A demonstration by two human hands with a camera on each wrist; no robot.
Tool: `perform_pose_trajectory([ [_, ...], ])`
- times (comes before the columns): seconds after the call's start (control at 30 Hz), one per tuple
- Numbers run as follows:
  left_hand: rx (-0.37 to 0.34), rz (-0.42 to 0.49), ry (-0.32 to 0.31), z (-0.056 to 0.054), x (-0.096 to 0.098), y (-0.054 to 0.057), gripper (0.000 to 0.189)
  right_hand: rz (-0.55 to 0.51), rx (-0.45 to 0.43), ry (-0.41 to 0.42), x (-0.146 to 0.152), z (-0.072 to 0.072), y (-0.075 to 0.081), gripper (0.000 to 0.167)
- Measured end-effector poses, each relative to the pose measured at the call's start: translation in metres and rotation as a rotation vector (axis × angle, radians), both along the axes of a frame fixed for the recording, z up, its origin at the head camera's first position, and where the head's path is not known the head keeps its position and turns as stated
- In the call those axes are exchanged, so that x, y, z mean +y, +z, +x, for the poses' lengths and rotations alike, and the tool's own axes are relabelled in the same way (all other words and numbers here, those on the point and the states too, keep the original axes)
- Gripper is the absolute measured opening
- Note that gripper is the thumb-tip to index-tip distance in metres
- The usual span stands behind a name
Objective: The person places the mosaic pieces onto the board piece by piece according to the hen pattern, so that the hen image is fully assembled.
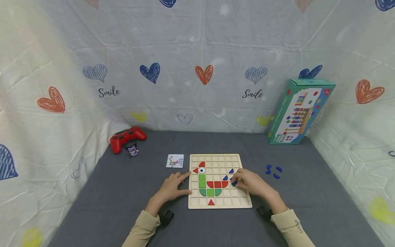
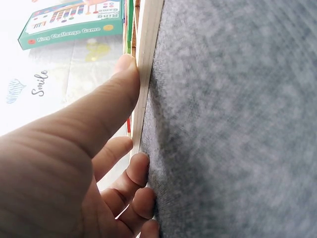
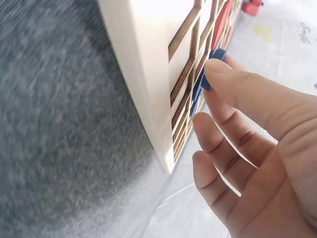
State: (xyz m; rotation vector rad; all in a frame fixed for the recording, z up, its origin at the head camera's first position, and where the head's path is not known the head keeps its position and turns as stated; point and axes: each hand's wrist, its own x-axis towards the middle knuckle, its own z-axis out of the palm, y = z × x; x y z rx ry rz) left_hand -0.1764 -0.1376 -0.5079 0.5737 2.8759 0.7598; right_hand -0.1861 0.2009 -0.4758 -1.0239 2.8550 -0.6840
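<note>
A wooden grid board (image 1: pixel 243 202) lies flat, bearing red, green and blue tiles and a round white eye tile (image 1: pixel 202 170) in a bird-like pattern. My right hand (image 1: pixel 251 181) pinches a blue tile (image 3: pixel 206 82) between thumb and index finger, at the board's right part. Close by, blue tiles (image 1: pixel 231 171) sit in the grid; one is partly hidden by the fingers. My left hand (image 1: pixel 171 187) touches the board's left edge, thumb and index finger extended and spread apart. In the left wrist view its thumb (image 2: pixel 111 106) presses against that edge.
Several loose blue tiles (image 1: pixel 276 176) lie right of the board. A small pattern card (image 1: pixel 175 161) is at its upper left. Further back are a red game controller (image 1: pixel 127 138), a small dark figure (image 1: pixel 132 150) and a green game box (image 1: pixel 299 113) leaning on the curtain.
</note>
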Motion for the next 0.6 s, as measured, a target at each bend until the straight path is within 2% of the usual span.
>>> perform_pose_trajectory([
  [0.3,0.004,0.005,-0.007,0.0012,0.0008,0.0004,0.075,-0.011,-0.033,0.045,-0.0052,-0.0002,-0.0021,0.015],
  [0.6,0.000,0.001,-0.003,0.0001,0.0003,-0.0007,0.075,-0.007,-0.039,0.036,-0.0037,0.0007,-0.0004,0.021],
])
